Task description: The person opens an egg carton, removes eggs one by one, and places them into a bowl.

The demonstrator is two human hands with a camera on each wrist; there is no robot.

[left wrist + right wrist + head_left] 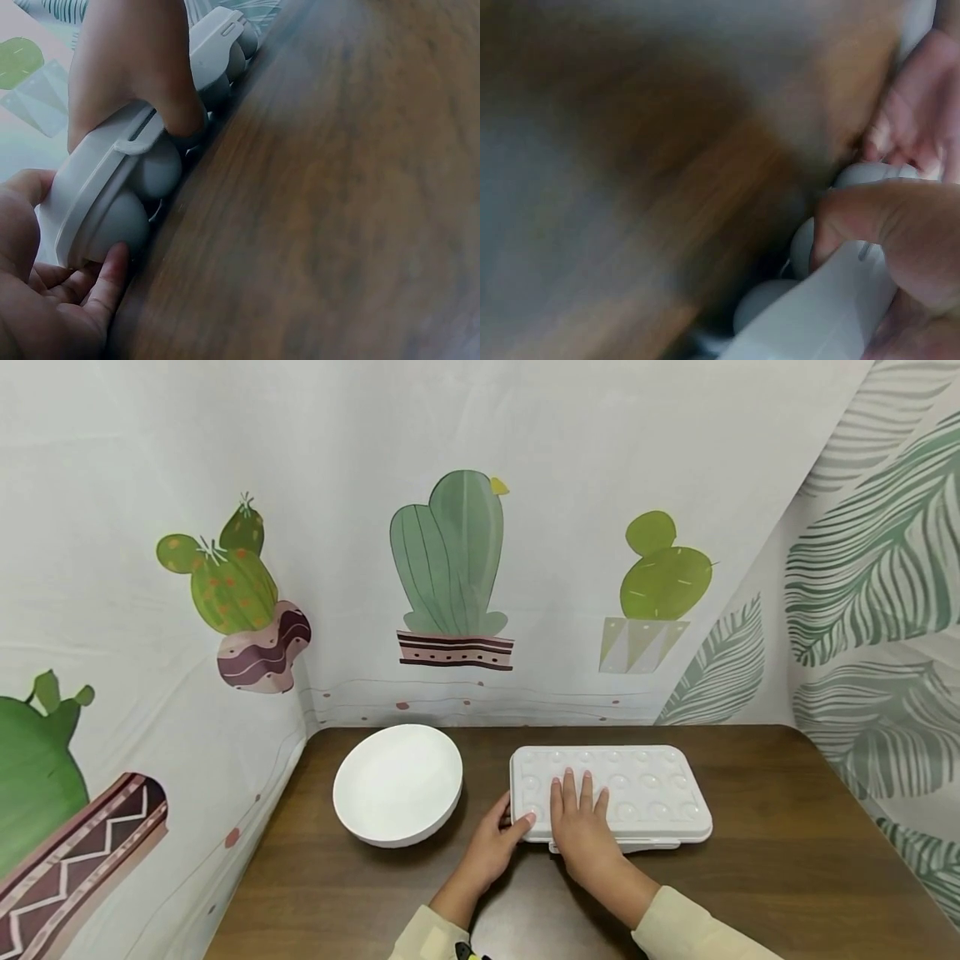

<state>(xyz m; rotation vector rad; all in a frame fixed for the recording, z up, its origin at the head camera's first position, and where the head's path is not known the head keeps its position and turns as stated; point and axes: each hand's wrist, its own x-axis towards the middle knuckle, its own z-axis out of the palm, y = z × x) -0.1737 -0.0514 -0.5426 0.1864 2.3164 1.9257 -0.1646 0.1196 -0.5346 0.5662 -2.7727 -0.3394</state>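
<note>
A white plastic egg box (656, 787) with rounded bumps on its lid lies flat on the table. My left hand (489, 850) grips its front left corner, thumb on the lid's edge and fingers beneath. Across the front part of the lid, my right hand (587, 842) rests with its fingers spread. In the left wrist view its thumb bends down over the front edge beside a latch (137, 144). Rounded egg cups (120, 223) show below the rim. Whether anything lies inside is hidden.
A white bowl (401, 785) stands left of the egg box on the brown wooden table (757, 877). Behind the table hangs a cloth (555, 568) printed with cacti and leaves.
</note>
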